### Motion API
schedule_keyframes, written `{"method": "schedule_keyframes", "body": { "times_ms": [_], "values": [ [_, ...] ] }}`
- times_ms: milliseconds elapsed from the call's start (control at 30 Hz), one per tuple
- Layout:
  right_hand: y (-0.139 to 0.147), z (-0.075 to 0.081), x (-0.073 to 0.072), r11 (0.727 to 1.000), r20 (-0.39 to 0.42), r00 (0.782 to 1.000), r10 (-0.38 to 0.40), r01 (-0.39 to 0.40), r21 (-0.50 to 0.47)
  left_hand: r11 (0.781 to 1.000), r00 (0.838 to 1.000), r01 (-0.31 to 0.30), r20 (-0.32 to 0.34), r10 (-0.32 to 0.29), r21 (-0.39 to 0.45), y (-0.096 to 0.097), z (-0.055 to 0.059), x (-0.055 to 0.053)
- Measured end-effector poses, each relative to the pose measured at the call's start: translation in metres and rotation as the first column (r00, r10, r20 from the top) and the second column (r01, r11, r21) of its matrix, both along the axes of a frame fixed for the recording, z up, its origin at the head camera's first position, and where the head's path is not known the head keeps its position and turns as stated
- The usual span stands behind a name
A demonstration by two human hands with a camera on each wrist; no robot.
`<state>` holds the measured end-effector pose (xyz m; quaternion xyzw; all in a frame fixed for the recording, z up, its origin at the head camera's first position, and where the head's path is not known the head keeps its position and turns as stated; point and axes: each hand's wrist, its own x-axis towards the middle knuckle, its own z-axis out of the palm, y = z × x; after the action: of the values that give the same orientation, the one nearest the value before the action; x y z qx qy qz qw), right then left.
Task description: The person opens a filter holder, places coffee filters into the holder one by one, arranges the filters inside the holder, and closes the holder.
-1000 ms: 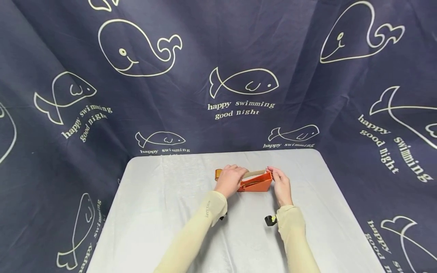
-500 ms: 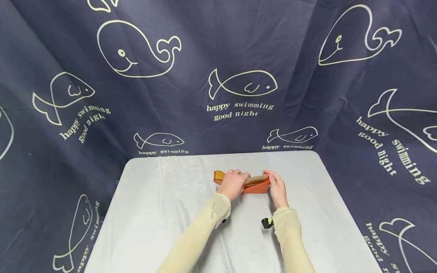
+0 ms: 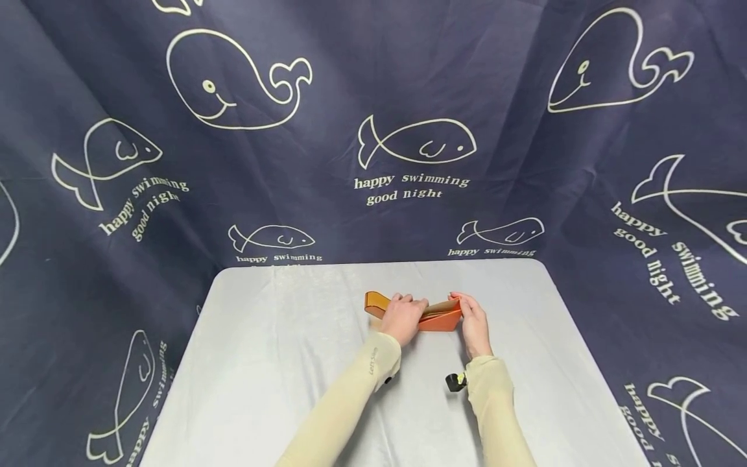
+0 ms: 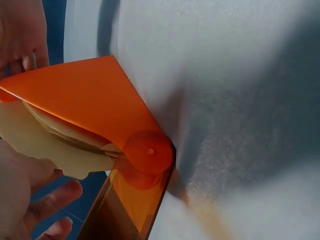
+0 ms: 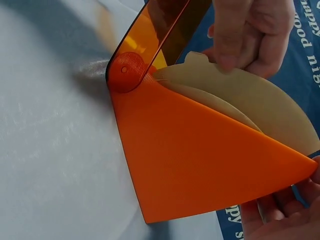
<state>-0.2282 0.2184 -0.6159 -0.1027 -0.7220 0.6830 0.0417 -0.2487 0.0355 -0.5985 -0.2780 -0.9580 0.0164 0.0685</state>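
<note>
My left hand [image 3: 404,319] pinches the edge of a tan, fan-shaped coffee filter [image 5: 280,105] between thumb and fingers. Its other fingers spread loosely behind, as the left wrist view shows. Several filters stand partly inside an orange wedge-shaped filter case [image 5: 200,165], their curved edges sticking out of its open top. At the case's pointed end, my right hand [image 3: 474,323] grips the corner with its fingers curled beneath. A see-through amber lid [image 4: 125,205] is swung back on the round hinge [image 4: 150,151]. The filters' lower parts are hidden inside the case.
A table under a pale grey cloth [image 3: 280,376] lies beneath the hands. Behind it and at both sides hangs a dark blue curtain [image 3: 327,78] with white fish and whale drawings. A small black wrist camera [image 3: 456,382] sits by the right sleeve.
My left hand has moved slightly right and toward me along the filters. The case has come a little nearer with the right hand, and more of the amber lid shows.
</note>
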Motion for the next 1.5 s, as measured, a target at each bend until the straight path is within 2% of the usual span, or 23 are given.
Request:
{"method": "schedule_keyframes", "body": {
  "times_ms": [167, 333, 567, 833, 1133, 1333, 1433, 1500],
  "values": [
    [-0.001, -0.001, 0.000, 1.000, 0.003, 1.000, -0.009, 0.008, 0.029, 1.000, 1.000, -0.007, 0.003, 0.007, -0.001, 0.001, -0.008, -0.002],
    [-0.002, -0.002, 0.000, 1.000, 0.019, 1.000, 0.006, -0.007, 0.022, 1.000, 1.000, -0.022, -0.020, 0.022, -0.008, 0.001, -0.015, 0.001],
    [-0.004, -0.003, -0.002, 1.000, 0.006, 1.000, -0.022, 0.022, 0.009, 1.000, 1.000, -0.007, 0.008, 0.007, 0.020, 0.003, -0.017, 0.006],
    [-0.004, -0.003, -0.002, 1.000, -0.002, 1.000, -0.027, 0.027, -0.001, 1.000, 1.000, -0.003, -0.009, 0.003, -0.029, 0.007, -0.024, 0.010],
    [-0.002, -0.003, -0.004, 1.000, 0.038, 0.999, 0.001, -0.001, -0.003, 0.999, 1.000, -0.012, 0.018, 0.013, -0.036, 0.010, -0.033, 0.010],
    [-0.003, -0.004, -0.002, 1.000, 0.011, 1.000, -0.014, 0.013, 0.021, 1.000, 1.000, 0.014, 0.010, -0.014, 0.008, 0.007, -0.026, 0.015],
    [-0.004, -0.005, -0.001, 0.999, -0.009, 1.000, -0.021, 0.021, 0.038, 0.999, 0.999, 0.043, -0.026, -0.043, 0.022, 0.001, -0.019, 0.019],
    [-0.004, -0.005, -0.001, 0.999, -0.018, 1.000, -0.022, 0.023, 0.046, 0.996, 0.995, 0.064, -0.075, -0.060, 0.057, -0.007, -0.014, 0.023]
  ]
}}
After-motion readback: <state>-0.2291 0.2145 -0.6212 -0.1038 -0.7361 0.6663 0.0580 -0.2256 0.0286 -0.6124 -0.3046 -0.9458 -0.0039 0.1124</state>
